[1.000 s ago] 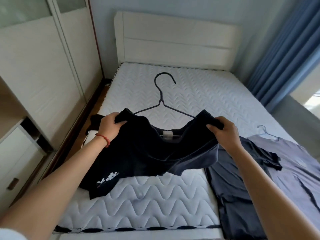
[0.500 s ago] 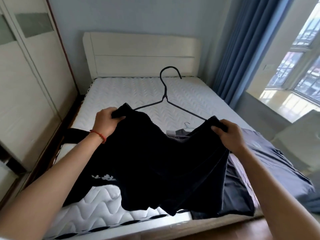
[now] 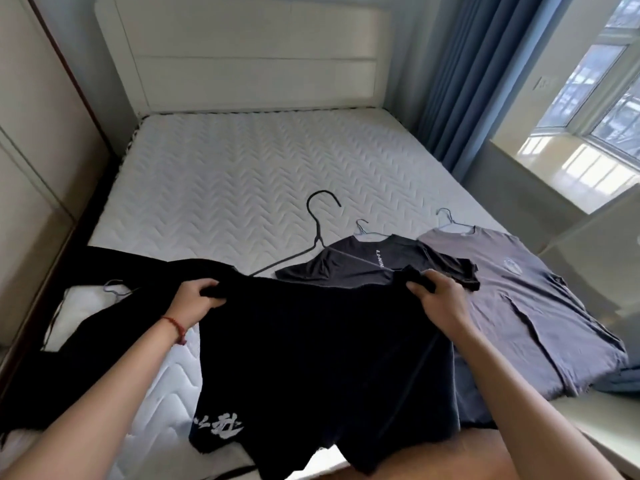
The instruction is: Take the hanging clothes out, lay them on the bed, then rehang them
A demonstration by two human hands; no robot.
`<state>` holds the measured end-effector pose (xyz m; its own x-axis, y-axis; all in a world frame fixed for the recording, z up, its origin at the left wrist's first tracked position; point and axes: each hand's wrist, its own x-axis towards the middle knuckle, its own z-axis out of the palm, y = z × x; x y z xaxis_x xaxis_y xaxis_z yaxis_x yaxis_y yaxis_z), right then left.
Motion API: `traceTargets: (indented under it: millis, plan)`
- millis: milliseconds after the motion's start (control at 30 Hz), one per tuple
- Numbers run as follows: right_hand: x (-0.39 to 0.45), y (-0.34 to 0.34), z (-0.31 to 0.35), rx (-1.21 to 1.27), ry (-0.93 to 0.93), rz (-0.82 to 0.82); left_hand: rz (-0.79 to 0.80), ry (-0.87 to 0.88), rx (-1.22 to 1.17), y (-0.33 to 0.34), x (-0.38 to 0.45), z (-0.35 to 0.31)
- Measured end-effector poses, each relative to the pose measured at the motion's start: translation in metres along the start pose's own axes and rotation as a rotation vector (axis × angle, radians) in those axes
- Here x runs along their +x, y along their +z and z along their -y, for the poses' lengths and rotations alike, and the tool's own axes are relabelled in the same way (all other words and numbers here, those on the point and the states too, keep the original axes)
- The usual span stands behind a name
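Observation:
I hold a black T-shirt [image 3: 311, 358] with white print near its hem over the foot of the bed [image 3: 225, 188]. My left hand [image 3: 195, 301] grips its left shoulder and my right hand [image 3: 440, 299] grips its right shoulder. A black wire hanger [image 3: 317, 233] sticks out of the shirt's neck, its hook pointing toward the headboard. Flat on the mattress to the right lie a dark grey T-shirt [image 3: 374, 263] and a lighter grey T-shirt [image 3: 526, 299], each on a pale hanger. Another black garment [image 3: 69, 341] lies at the left edge.
A white wardrobe [image 3: 31, 150] runs along the left, close to the bed. A white headboard [image 3: 249, 53] stands at the far end. Blue curtains [image 3: 464, 81] and a window ledge [image 3: 568, 168] line the right side. The far half of the mattress is bare.
The shirt and hanger have come down lower and nearer the mattress, still held by both hands. My view has tilted down, so both grey shirts show in full.

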<state>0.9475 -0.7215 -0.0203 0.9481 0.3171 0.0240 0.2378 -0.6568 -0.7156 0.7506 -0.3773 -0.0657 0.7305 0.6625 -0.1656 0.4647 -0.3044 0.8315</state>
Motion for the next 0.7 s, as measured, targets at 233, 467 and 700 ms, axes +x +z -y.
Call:
traceTargets:
  millis: [233, 467, 700]
  plan:
    - [0.076, 0.045, -0.021, -0.074, 0.052, 0.001, 0.13, -0.168, -0.139, 0.028, 0.074, 0.015]
    - [0.156, 0.078, -0.02, -0.089, 0.021, 0.02, -0.013, -0.144, -0.052, 0.047, 0.146, 0.012]
    - [0.259, 0.148, -0.03, -0.131, -0.003, 0.088, -0.153, -0.152, 0.109, 0.054, 0.231, 0.031]
